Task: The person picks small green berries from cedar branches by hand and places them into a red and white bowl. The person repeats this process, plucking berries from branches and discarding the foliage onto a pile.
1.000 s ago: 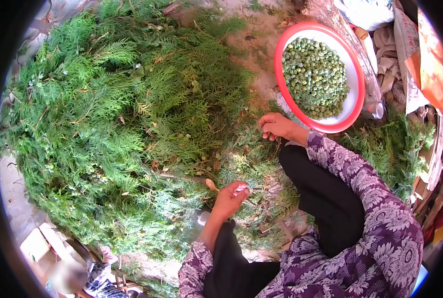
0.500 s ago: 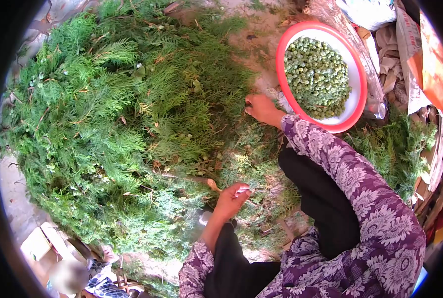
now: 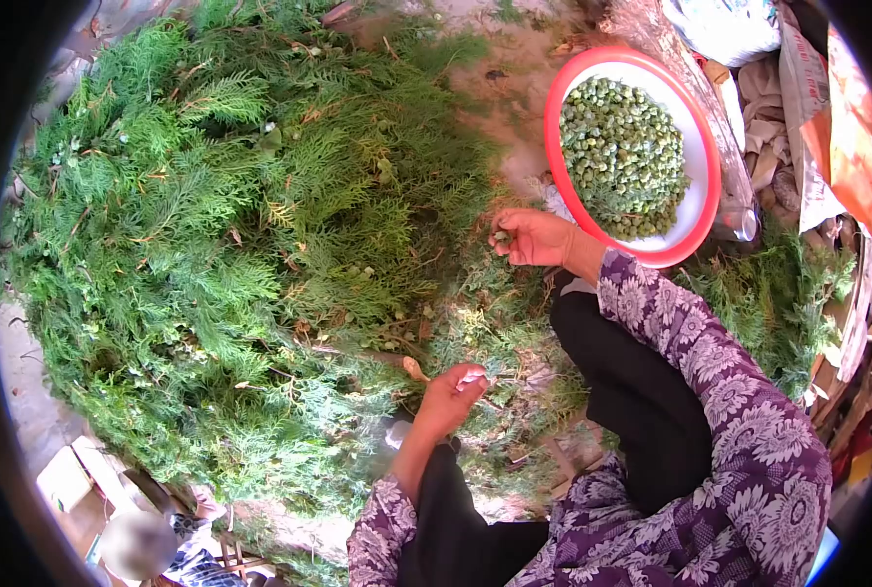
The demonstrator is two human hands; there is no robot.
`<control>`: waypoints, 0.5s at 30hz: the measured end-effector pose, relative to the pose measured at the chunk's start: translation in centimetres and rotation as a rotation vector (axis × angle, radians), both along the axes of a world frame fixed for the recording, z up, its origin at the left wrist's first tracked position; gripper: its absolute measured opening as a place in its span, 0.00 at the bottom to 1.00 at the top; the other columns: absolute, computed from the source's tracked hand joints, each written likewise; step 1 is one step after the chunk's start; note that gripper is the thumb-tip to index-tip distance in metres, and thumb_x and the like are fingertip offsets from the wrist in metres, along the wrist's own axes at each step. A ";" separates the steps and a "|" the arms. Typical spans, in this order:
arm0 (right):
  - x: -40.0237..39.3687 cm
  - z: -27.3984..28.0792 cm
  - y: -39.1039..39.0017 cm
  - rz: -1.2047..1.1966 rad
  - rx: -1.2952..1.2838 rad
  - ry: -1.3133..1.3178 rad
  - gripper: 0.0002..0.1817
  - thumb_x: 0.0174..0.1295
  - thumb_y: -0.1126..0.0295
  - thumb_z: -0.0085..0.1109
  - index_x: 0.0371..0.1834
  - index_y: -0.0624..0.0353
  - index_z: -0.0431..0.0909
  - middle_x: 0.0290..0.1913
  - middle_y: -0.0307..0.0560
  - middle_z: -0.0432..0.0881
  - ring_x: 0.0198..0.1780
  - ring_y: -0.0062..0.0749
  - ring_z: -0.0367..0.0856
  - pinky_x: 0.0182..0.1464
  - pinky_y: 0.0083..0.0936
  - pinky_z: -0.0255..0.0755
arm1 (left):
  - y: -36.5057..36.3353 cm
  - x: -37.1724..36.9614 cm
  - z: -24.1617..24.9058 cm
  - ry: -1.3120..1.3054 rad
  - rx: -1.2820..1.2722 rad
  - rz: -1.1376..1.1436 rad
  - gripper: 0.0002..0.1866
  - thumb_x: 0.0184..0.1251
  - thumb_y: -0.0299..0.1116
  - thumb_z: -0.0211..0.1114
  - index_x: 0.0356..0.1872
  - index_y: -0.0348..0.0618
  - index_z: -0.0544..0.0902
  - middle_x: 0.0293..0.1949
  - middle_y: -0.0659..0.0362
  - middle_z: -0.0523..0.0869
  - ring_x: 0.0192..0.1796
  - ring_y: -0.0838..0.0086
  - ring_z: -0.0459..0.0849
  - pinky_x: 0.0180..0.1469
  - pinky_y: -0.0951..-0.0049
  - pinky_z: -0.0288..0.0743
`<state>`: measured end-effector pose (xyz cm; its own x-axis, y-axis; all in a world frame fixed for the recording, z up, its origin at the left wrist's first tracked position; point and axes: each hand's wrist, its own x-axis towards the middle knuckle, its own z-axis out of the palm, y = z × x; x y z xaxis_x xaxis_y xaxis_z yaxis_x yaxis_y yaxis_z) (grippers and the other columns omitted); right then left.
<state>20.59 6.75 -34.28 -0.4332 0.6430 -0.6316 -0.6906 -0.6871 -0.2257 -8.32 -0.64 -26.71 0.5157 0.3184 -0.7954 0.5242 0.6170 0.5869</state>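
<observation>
My right hand point(image 3: 538, 238) is closed, palm partly turned up, just left of the lower rim of a red-and-white basin point(image 3: 556, 161). Between its fingertips is a small green cone point(image 3: 501, 236), like the many green cones point(image 3: 622, 147) heaped in the basin. My left hand point(image 3: 444, 403) is in a pinch low over cut evergreen sprigs point(image 3: 490, 342). Something small and whitish shows at its fingertips, too small to name. Left of both hands spreads a large pile of feathery green branches point(image 3: 260, 225).
A log point(image 3: 734, 166) lies along the basin's right side. Beyond it are sacks point(image 3: 805, 108), an orange sheet point(image 3: 861, 147) and dry wood. More green sprigs point(image 3: 768, 303) lie at right. Another person point(image 3: 196, 553), partly visible, is at the lower left by wooden pieces point(image 3: 89, 470).
My right hand has moved slightly down and right and rolled palm-up, showing the green cone in its fingers. My left hand has barely shifted.
</observation>
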 end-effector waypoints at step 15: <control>-1.3 5.8 -0.4 0.286 0.198 -0.710 0.10 0.58 0.68 0.54 0.41 0.60 0.73 0.29 0.44 0.80 0.24 0.21 0.77 0.25 0.15 0.69 | -0.1 -0.3 0.0 -0.037 0.086 0.024 0.15 0.60 0.38 0.61 0.45 0.42 0.78 0.37 0.61 0.82 0.37 0.80 0.76 0.41 0.78 0.71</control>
